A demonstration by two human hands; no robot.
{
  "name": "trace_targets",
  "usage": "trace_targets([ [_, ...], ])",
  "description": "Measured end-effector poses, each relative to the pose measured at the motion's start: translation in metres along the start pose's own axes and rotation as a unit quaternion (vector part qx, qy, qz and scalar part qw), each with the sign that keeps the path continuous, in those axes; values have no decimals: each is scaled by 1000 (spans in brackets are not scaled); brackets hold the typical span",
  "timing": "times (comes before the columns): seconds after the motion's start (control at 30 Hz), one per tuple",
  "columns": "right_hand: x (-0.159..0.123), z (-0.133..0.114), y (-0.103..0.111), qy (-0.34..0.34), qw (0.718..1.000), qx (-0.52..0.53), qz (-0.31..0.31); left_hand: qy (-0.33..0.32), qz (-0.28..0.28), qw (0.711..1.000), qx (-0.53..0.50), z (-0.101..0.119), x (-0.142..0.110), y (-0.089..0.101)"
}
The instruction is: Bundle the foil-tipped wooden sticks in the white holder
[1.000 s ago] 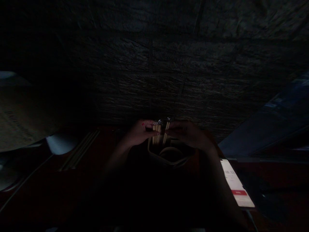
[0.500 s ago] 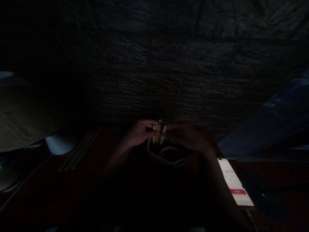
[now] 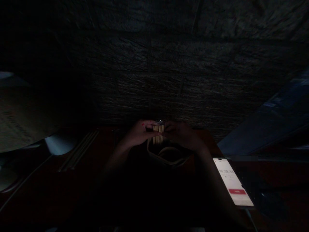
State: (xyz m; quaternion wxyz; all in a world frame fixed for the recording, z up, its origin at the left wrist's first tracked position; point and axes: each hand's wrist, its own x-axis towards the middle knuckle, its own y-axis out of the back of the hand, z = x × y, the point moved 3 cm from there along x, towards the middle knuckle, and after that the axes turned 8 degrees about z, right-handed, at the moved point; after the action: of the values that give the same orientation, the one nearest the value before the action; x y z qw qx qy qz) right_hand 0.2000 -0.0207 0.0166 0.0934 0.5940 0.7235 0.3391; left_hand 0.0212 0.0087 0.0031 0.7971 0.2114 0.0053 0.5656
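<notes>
In very dim light, my left hand is closed on the left side of a bundle of slim pale sticks, which look like chopsticks with dark, shiny tops. My right hand closes on the bundle's right side, its fingers mostly lost in shadow. The sticks stand upright and close together. Their lower ends drop behind the rim of a dark open container, where a curved band shows inside. Whether they touch its bottom I cannot tell.
Several similar loose sticks lie on the dark reddish table at left. A lit phone showing a timer lies at right, with a cable below it. A lampshade-like shape fills the left edge. Behind rises a stone-textured wall.
The sticks beside my right hand have moved left against the others, closing the gap in the bundle. My right hand and forearm have shifted slightly left, showing more of the phone.
</notes>
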Motion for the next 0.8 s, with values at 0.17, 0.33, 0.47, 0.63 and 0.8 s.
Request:
trace_targets([
  [0.17,1,-2,-1,0,1000,0,-11,13,-2,1000,7,-2,1,0],
  [0.33,1,-1,-1,-7,1000,-1,-19,28,-12,1000,-7,-3,3,0],
  [0.47,1,0,-1,-4,1000,8,-21,19,-22,1000,-6,-6,4,1],
  [0.63,0,0,0,3,998,41,-36,18,-20,1000,-16,-6,3,5],
  [0.8,0,4,3,4,998,53,-29,21,-6,1000,-6,0,2,7],
])
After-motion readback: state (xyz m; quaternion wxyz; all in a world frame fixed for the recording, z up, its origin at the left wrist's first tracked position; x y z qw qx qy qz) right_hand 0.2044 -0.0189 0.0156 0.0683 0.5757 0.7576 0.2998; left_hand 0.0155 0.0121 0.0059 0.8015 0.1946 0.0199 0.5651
